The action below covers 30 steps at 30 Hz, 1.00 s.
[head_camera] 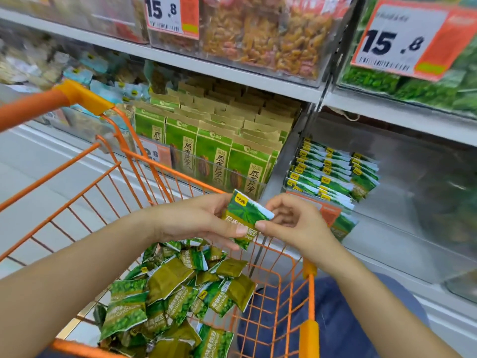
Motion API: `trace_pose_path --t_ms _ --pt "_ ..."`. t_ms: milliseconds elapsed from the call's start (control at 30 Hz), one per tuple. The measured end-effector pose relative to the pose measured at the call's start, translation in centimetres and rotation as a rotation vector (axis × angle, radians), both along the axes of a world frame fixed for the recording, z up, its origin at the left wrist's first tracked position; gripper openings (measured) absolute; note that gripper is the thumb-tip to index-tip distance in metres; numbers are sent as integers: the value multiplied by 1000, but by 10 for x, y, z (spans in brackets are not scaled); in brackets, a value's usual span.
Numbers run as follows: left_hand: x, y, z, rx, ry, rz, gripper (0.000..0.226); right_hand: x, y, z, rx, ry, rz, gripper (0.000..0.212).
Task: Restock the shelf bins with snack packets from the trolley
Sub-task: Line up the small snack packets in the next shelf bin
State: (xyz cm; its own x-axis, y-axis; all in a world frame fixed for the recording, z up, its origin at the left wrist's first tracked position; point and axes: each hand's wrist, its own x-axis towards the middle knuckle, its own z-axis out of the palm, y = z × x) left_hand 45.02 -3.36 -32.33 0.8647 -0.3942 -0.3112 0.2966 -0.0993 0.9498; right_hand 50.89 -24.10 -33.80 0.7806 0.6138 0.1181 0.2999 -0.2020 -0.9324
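Loose green packets (165, 301) fill your orange trolley (308, 329); above it your left hand (196, 223) and right hand (291, 223) both pinch one snack packet (246, 213) near the clear shelf bin (387, 228)

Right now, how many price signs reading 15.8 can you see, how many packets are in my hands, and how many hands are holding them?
15.8 price signs: 2
Green snack packet in hand: 1
Hands on it: 2, left hand, right hand
Total: 5

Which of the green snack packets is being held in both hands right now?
The green packet held above the trolley, gripped by the left hand and right hand. The others lie loose in the trolley or stand stacked in the shelf bin.
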Motion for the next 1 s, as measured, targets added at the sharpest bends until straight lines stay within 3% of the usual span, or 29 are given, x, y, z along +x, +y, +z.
trace_pose_path --t_ms 133,333,467,500,600,700,800,900,1000 --pt "0 -7 15 16 -128 54 43 -1 -14 8 266 91 -121 16" --pt "27 -48 25 134 -313 53 30 10 -62 30 364 49 -267 17" --pt "57 -79 3 911 -1006 -104 56 40 -117 35 266 -132 -563 20" --pt "64 -83 -6 1020 -1117 -172 60 51 -132 33 204 -181 -633 20" --pt "75 -91 -28 1081 -1106 -197 62 94 -174 19 -96 -244 -831 19" --pt "75 -95 -37 1116 -1132 -137 60 139 -189 12 -368 -71 -845 17" --pt "74 -95 -36 1119 -1121 -143 59 170 -172 9 -455 223 -751 28" --pt "73 -95 -34 1116 -1099 -143 59 192 -150 1 -617 192 -749 36" --pt "73 -95 -33 1109 -1114 -141 59 200 -140 -10 -628 209 -792 43"
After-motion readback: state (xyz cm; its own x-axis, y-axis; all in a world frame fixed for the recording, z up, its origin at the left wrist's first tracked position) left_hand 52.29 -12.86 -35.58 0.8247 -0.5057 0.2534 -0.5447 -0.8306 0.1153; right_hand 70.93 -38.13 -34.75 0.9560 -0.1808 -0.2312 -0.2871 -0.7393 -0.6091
